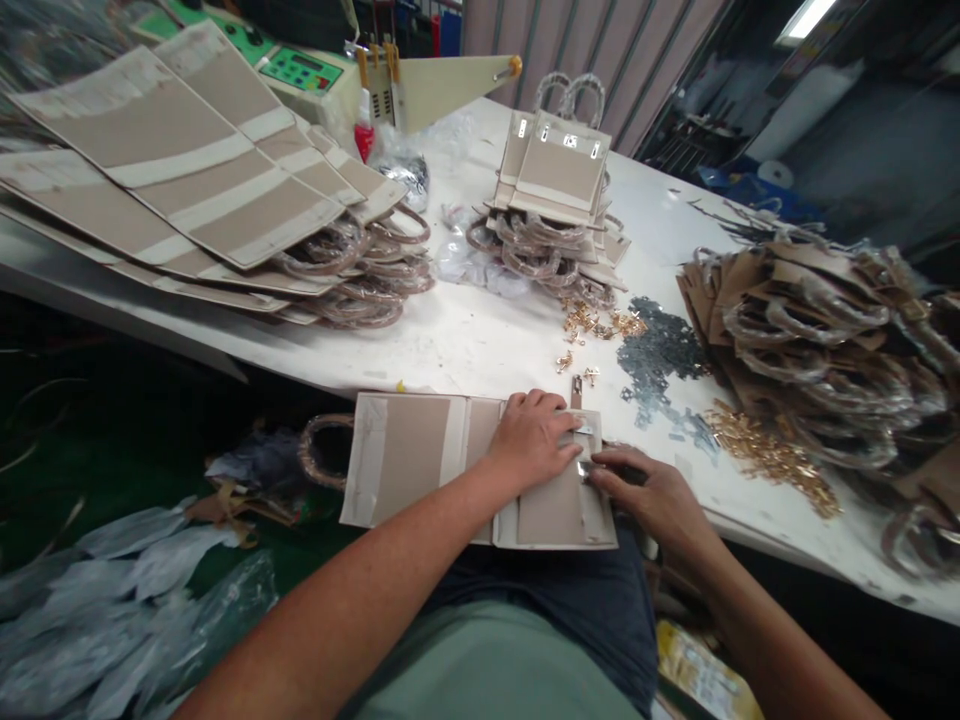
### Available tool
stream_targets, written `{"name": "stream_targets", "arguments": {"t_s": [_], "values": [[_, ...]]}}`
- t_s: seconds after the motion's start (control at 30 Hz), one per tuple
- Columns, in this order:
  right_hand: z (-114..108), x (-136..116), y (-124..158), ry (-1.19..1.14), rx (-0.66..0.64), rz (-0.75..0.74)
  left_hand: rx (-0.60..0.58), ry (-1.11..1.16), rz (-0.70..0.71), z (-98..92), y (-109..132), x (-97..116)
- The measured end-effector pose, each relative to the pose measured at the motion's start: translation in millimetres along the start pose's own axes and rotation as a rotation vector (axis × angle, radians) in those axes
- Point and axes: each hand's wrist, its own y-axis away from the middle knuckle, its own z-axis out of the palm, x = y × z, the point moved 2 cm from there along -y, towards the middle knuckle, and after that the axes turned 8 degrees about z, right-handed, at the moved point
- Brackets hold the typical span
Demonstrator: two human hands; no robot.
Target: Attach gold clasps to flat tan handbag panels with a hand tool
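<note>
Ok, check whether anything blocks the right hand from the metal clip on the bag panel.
Nothing visible does: the right hand already touches the clip on the bag panel, with the left hand beside it.

Bag panel (409,465): tan, off-white strips in bands. Stacked panels (180,170): same tan-and-cream banding, slightly dusty. Rope handles (352,290): coppery brown under clear wrap. Loose clasps (769,455): brassy gold. Metal scrap (660,355): blue-grey, lace-like lattice (nearly doily pattern). Desk (465,345): white, grey scuffs. Control box (300,70): cream, bright green display. Shirt (487,670): sage green. Shorts (592,600): dark navy. Floor (127,450): deep green. Curtain (592,60): dusty mauve, vertical stripes.
</note>
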Motion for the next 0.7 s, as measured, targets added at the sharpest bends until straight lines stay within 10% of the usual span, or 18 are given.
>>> {"name": "stream_targets", "arguments": {"t_s": [0.4,0.53,0.7], "values": [[-12.8,-25.7,7.1,0.036,0.061,-0.028,0.013,-0.032,-0.017,-2.9,2.8,4.2],[-32.5,-50.7,2.3,-0.394,0.327,-0.06,0.008,-0.045,-0.052,-3.5,-0.9,6.8],[-33.9,-80.0,-26.7,-1.081,0.334,-0.293,0.0,-0.056,-0.086,-0.7,-6.5,8.2]]}}
